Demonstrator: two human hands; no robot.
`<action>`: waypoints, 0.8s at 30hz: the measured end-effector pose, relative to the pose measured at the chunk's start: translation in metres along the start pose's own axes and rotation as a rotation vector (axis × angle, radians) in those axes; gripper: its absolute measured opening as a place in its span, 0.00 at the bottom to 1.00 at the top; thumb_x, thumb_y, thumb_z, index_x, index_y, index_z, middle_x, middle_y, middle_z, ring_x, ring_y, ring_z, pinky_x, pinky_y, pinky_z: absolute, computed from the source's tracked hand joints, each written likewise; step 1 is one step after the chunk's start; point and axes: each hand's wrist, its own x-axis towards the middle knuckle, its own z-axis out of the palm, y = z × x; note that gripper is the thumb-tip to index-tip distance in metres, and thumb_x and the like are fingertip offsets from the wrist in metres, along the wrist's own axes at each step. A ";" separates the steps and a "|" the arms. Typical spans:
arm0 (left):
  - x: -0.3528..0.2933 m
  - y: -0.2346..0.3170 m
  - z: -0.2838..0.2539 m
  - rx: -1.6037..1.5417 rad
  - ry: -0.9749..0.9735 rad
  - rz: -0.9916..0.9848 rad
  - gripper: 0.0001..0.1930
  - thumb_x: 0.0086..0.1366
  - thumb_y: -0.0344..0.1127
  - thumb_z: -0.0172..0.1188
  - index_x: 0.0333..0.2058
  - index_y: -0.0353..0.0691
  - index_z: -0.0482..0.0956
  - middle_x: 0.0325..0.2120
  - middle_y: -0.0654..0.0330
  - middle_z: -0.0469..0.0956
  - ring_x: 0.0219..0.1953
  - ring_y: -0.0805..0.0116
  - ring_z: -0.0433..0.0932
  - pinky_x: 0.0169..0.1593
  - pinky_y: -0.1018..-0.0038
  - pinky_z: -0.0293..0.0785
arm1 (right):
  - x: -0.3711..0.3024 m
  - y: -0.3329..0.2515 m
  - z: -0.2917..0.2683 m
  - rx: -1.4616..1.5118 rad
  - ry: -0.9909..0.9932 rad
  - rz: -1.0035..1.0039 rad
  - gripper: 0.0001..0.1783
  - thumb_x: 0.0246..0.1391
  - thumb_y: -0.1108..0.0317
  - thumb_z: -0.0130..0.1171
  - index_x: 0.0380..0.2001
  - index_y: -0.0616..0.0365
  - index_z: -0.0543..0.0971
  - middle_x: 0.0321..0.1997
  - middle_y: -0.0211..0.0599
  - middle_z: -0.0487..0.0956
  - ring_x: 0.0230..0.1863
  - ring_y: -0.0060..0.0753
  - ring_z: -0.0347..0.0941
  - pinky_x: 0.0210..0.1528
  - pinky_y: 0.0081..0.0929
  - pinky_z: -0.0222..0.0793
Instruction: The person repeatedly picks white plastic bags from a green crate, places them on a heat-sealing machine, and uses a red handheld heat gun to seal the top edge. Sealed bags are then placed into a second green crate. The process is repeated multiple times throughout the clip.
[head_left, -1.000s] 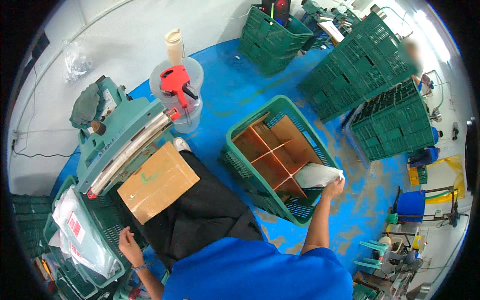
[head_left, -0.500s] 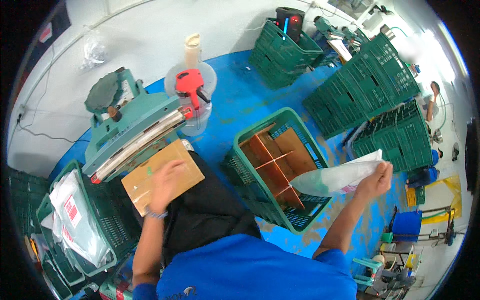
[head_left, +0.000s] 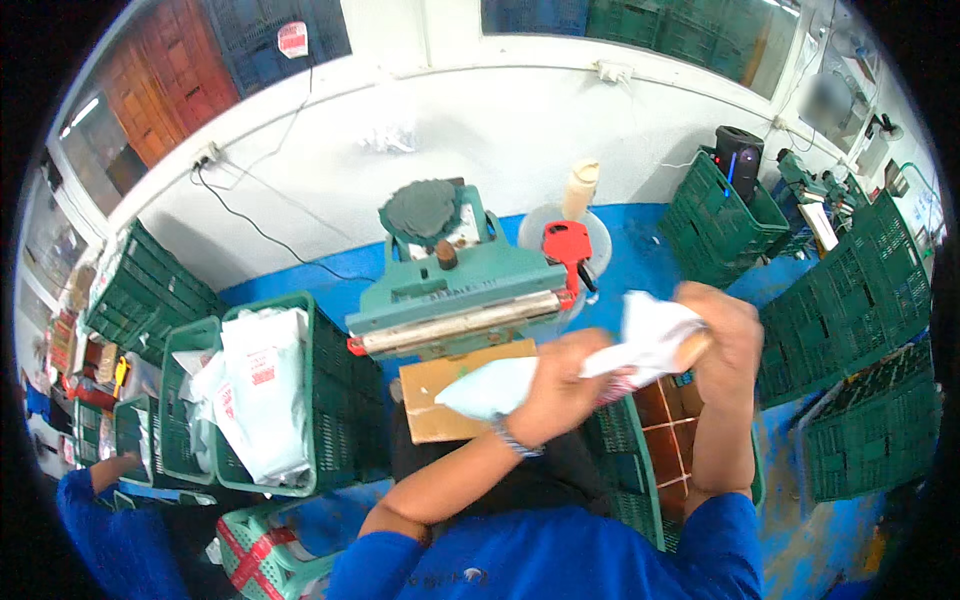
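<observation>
White plastic bag (head_left: 560, 375) clamped between fingers of left hand (head_left: 565, 385) and right hand (head_left: 720, 325), above cardboard sheet (head_left: 440, 395).

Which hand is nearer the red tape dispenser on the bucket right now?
Right. The right hand is just below and to the right of the red tape dispenser, gripping the white bag. The left hand sits lower, farther below the dispenser, holding the same bag.
</observation>
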 end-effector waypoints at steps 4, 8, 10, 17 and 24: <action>-0.030 -0.024 -0.105 0.045 0.445 -0.348 0.11 0.53 0.23 0.65 0.37 0.32 0.80 0.32 0.64 0.82 0.35 0.77 0.77 0.40 0.76 0.74 | 0.045 0.028 0.042 -0.346 -0.534 -0.149 0.19 0.39 0.56 0.68 0.33 0.56 0.79 0.32 0.33 0.78 0.42 0.37 0.72 0.52 0.36 0.59; -0.050 -0.021 -0.151 0.068 0.610 -0.479 0.10 0.55 0.21 0.64 0.38 0.31 0.80 0.33 0.64 0.81 0.36 0.77 0.77 0.39 0.79 0.72 | 0.052 0.042 0.101 -0.216 -0.421 -0.251 0.04 0.46 0.68 0.62 0.28 0.51 0.77 0.30 0.26 0.77 0.42 0.31 0.72 0.57 0.41 0.54; -0.053 -0.006 -0.163 -0.045 0.651 -0.248 0.08 0.55 0.22 0.65 0.35 0.30 0.80 0.32 0.64 0.80 0.35 0.78 0.76 0.38 0.80 0.71 | 0.049 0.041 0.113 -0.154 -0.316 -0.339 0.05 0.45 0.70 0.63 0.27 0.51 0.77 0.30 0.25 0.77 0.42 0.31 0.71 0.59 0.44 0.52; -0.047 0.047 -0.178 0.113 0.546 -0.033 0.03 0.51 0.19 0.64 0.25 0.31 0.79 0.21 0.61 0.76 0.23 0.74 0.69 0.27 0.80 0.61 | 0.055 0.024 0.095 -0.034 -0.649 -0.359 0.09 0.45 0.60 0.65 0.28 0.50 0.79 0.29 0.24 0.72 0.40 0.34 0.67 0.57 0.45 0.49; -0.062 0.057 -0.166 0.239 0.617 -0.018 0.06 0.54 0.27 0.66 0.28 0.28 0.81 0.19 0.61 0.73 0.22 0.75 0.66 0.25 0.79 0.56 | 0.070 0.036 0.076 -0.225 -0.602 -0.377 0.10 0.42 0.59 0.66 0.24 0.51 0.79 0.28 0.25 0.70 0.41 0.34 0.62 0.52 0.42 0.50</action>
